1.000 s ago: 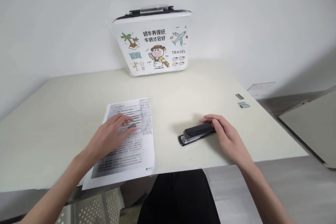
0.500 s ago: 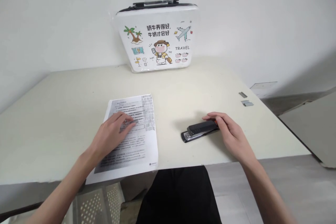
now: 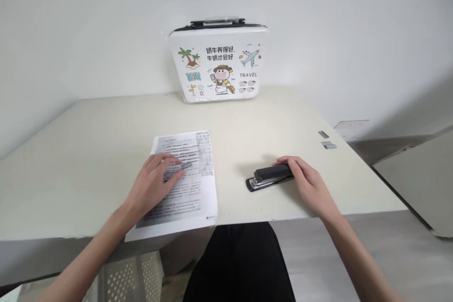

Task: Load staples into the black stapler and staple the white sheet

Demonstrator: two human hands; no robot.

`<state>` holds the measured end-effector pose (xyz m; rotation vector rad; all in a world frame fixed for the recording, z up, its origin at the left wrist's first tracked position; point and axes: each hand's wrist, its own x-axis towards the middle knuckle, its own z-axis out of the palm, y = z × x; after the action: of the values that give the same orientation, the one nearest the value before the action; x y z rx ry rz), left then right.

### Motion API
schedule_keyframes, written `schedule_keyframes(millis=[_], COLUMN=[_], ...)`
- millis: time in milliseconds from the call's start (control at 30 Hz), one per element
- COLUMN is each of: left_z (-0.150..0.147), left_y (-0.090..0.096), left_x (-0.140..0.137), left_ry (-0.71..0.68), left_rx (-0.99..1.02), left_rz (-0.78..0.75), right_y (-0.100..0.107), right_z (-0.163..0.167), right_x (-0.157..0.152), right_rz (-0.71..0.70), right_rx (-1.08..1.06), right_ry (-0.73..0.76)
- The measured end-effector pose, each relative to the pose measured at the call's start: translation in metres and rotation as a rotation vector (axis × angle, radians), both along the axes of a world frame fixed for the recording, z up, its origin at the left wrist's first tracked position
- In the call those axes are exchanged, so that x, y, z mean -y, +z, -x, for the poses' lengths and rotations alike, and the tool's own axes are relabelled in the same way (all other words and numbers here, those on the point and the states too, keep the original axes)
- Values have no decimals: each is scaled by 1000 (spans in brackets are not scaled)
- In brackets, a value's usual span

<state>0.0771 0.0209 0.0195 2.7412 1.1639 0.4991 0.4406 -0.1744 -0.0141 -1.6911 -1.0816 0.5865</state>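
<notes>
My left hand (image 3: 155, 177) rests on a printed sheet of paper (image 3: 193, 205) near the front edge of the table. Its thumb and index finger are a little apart, and a small grey strip of staples (image 3: 187, 165) lies at their tips, on the print. On the right, my right hand (image 3: 309, 181) is closed around the rear end of a black stapler (image 3: 271, 174), thumb on top. The stapler sits on the table with its front end towards the paper. My right palm hides its back part.
Two more grey staple strips (image 3: 328, 145) lie near the table's right edge. A white case (image 3: 219, 66) with cartoon prints and a black handle stands at the back, against the wall. Below the table at left is a perforated basket (image 3: 120, 283).
My left thumb and index finger have parted, leaving the staple strip at their tips. My right hand keeps hold of the stapler. The camera view has shifted slightly.
</notes>
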Motion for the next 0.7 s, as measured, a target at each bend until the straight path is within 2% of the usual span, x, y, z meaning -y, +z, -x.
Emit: schedule_keyframes(millis=[167, 400, 500, 600, 700], left_z=[-22, -62, -76, -80, -68], left_y=[-4, -9, -12, -9, 3], left_x=[-20, -110, -134, -124, -81], left_ry=[-33, 124, 171, 146, -34], left_rx=[16, 26, -13, -2, 23], left_rz=[-12, -30, -33, -82, -66], right_y=[-1, -1, -1, 0, 0], right_z=[1, 2, 1, 1, 2], right_x=[0, 0, -1, -2, -2], right_rz=[11, 24, 1, -12, -2], right_rx=[8, -4, -17, -23, -32], right_ry=[-9, -10, 9, 17, 7])
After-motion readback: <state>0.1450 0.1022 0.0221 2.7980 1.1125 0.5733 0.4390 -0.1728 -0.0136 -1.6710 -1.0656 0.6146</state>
